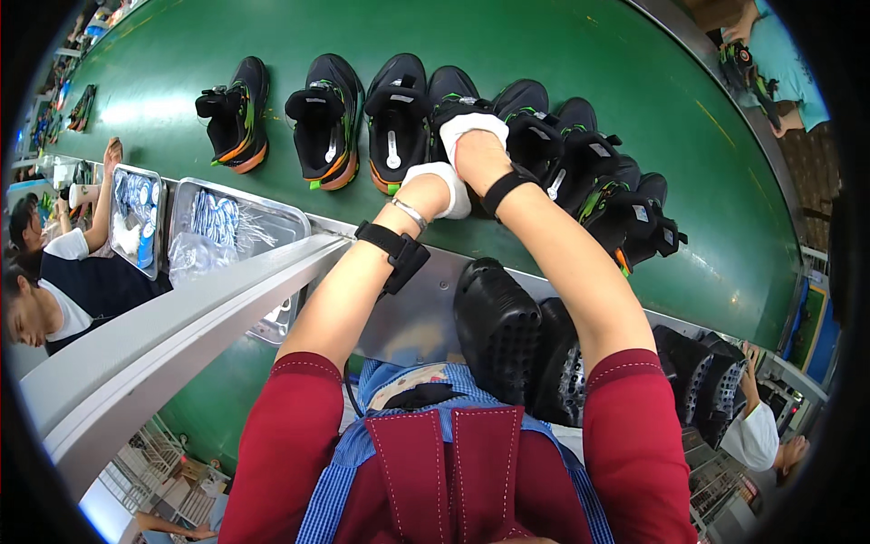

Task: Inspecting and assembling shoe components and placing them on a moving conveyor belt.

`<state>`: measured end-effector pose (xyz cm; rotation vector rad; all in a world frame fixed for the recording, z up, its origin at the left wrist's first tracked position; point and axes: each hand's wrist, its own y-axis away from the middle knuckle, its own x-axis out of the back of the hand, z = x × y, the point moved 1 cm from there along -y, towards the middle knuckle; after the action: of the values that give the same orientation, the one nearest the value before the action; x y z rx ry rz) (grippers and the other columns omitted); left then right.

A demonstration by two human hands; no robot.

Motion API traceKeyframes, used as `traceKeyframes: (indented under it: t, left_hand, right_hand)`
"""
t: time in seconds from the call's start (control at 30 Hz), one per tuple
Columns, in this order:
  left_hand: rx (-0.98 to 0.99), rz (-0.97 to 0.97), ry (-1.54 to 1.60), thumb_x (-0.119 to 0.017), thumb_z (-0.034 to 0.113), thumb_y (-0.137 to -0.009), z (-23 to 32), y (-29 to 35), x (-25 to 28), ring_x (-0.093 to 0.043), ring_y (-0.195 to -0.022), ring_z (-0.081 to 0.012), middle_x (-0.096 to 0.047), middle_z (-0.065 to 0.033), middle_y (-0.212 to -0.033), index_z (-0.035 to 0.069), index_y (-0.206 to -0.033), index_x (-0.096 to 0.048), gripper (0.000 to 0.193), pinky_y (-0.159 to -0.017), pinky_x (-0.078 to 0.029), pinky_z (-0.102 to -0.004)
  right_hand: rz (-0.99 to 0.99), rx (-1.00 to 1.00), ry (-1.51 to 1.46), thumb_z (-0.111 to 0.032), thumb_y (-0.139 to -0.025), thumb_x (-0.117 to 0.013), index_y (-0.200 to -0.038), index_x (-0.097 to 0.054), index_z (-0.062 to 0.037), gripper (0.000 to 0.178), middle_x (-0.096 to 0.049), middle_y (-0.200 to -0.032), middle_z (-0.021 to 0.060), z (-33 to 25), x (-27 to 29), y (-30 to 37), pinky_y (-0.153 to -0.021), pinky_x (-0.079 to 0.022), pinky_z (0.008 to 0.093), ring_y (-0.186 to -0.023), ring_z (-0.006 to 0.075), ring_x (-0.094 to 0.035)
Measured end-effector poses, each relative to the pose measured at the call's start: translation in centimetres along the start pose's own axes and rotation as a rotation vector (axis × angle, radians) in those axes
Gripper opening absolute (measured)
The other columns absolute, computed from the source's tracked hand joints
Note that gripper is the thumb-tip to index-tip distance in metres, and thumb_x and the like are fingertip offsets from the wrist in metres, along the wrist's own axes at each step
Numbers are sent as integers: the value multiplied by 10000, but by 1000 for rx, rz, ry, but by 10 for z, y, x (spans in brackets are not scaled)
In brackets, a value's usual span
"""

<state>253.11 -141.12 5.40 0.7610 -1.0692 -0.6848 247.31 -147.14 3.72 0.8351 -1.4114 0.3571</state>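
A row of black sneakers with green and orange trim stands on the green table point(227, 27). My right hand point(476, 131), in a white glove, reaches over the opening of one sneaker point(453, 88) near the middle of the row. Close to that sneaker's heel end is my left hand point(441, 188), gloved in white too. The fingers of both hands are hidden, so their grip does not show. Just left of my hands stand a second sneaker point(399, 109) and a third point(326, 118), toes pointing away. Another sneaker point(530, 127) sits right beside my right hand.
A lone sneaker point(240, 113) stands farther left. Metal trays point(299, 227) hold bundled blue-white laces and a plastic bag. A pale metal beam point(181, 322) crosses the lower left. Black perforated shoe lasts point(498, 317) line the near edge. Other people are at both sides.
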Motion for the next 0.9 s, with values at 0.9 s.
traceKeyframes:
  t: [0.9]
  left_hand:
    - [-403, 307, -11, -568, 378, -861, 119, 9, -62, -628, -958, -374, -660, -199, -1039, 83, -1059, -678, 373, -875, -487, -427]
  right_hand:
    - [-139, -402, -184, -477, -889, -533, -999, -675, -82, 434, -674, -1008, 170, 161, -19, 231, -800, -486, 403, -945, 348, -638]
